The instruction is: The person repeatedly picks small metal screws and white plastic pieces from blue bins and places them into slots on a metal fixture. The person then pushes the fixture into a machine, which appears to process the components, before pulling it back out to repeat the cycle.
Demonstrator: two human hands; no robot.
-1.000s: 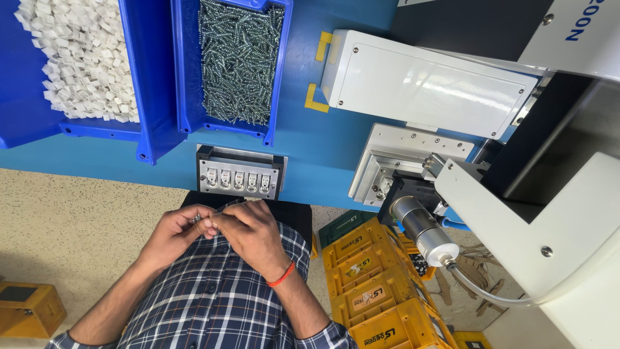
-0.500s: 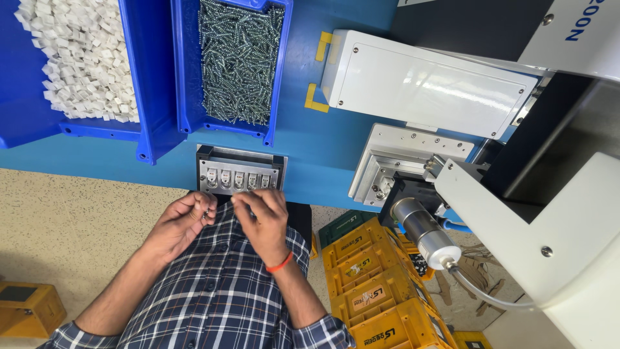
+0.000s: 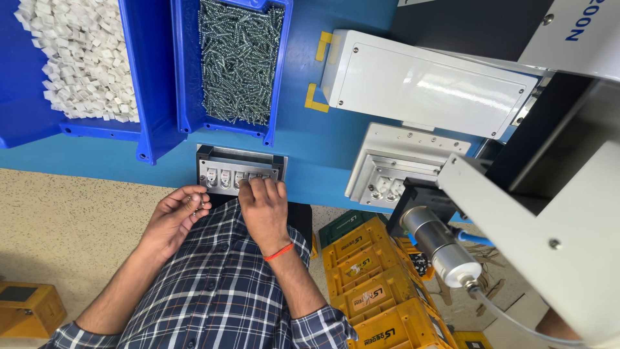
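The jig (image 3: 240,169), a small grey metal block with a row of white pieces seated in its slots, sits at the near edge of the blue counter (image 3: 310,155), its front face flush with the drop to the speckled floor (image 3: 71,226). The right hand (image 3: 263,208) lies over the jig's right half, fingers (image 3: 258,187) bent down and pressing onto the slots there; whether they pinch anything I cannot tell, since the tips are hidden against the block. The left hand (image 3: 173,218) hovers just off the counter edge, left of the jig and not touching it, its fingers curled loosely around a few small metal screws (image 3: 199,203) cupped near the fingertips. Just behind the jig, almost touching its back edge, stands a blue bin of screws (image 3: 240,61); beside that, to the left, a second blue bin holds white plastic parts (image 3: 77,58), and the two bins sit side by side with little gap. To the right of the jig a strip of bare counter runs to a white machine fixture (image 3: 403,161), well apart from the hands, with a white housing (image 3: 426,84) behind it. A grey cylinder (image 3: 439,249) hangs from a white arm (image 3: 542,245) lower right, above yellow crates (image 3: 368,284) on the floor. Open space lies mostly left of the left hand, over the floor.
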